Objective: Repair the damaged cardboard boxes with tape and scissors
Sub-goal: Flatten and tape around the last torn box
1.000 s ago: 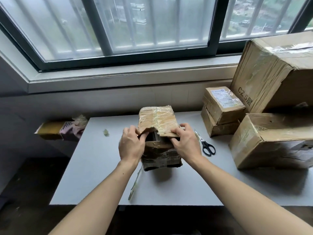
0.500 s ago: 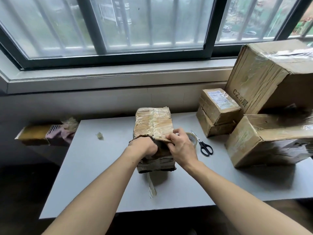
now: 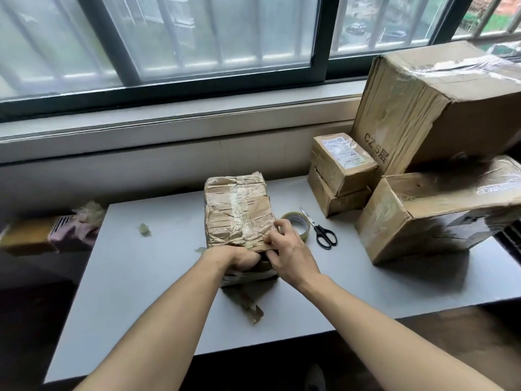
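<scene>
A small, heavily taped cardboard box (image 3: pixel 238 210) stands in the middle of the white table (image 3: pixel 146 277). My left hand (image 3: pixel 239 256) is curled against the box's near face, just under the top flap's front edge. My right hand (image 3: pixel 287 252) pinches that flap edge at the box's near right corner. A strip of old tape (image 3: pixel 248 304) trails from under the box toward me. A roll of clear tape (image 3: pixel 297 222) lies just right of the box, partly hidden by my right hand. Black-handled scissors (image 3: pixel 320 228) lie beside the roll.
Two small stacked boxes (image 3: pixel 341 170) sit at the back right. A large box (image 3: pixel 439 108) leans on another box (image 3: pixel 431 213) at the right edge. A tape scrap (image 3: pixel 144 230) lies left on the table. A wall and window sill run behind.
The raised top flap has come down flat onto the box. My left hand moved in under the flap's front edge, my right hand slid to the near right corner. The tape roll came into view.
</scene>
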A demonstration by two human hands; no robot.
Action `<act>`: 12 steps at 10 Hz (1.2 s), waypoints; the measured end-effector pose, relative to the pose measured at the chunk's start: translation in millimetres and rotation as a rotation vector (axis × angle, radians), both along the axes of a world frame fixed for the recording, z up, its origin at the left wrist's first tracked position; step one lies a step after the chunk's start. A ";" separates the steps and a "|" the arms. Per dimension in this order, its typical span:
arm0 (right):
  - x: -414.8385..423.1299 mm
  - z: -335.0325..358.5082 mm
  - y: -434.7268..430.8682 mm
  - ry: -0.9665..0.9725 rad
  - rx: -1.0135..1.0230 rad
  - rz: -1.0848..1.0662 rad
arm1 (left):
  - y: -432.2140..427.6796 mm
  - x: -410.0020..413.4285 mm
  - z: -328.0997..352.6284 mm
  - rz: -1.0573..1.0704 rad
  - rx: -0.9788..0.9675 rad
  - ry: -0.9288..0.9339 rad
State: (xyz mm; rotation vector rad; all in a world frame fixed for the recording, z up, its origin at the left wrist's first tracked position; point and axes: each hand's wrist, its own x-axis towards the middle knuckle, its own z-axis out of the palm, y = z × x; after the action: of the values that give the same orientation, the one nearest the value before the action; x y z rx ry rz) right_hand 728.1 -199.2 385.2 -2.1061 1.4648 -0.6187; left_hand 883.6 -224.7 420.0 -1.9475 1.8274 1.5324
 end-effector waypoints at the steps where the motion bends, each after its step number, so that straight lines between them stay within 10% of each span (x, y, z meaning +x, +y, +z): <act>1: -2.5 3.9 -1.4 -0.014 0.007 -0.001 | 4.3 7.3 -16.3 -0.230 -0.245 -0.132; 4: -3.2 6.8 1.8 0.047 -0.109 0.139 | 20.6 25.6 -23.9 0.184 -0.707 -0.001; 8: 13.4 19.9 -12.9 0.239 0.008 0.185 | 36.7 36.8 -33.0 -0.117 -0.998 -0.204; 12: 6.7 21.1 -26.1 0.404 0.092 0.151 | 47.1 13.3 -35.5 0.035 -1.217 -0.246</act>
State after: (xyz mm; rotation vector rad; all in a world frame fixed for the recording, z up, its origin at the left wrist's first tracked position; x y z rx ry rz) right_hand 734.8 -225.3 406.4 -2.3324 1.4828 -0.0664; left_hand 897.0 -177.7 384.5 -2.3039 2.8925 -0.0235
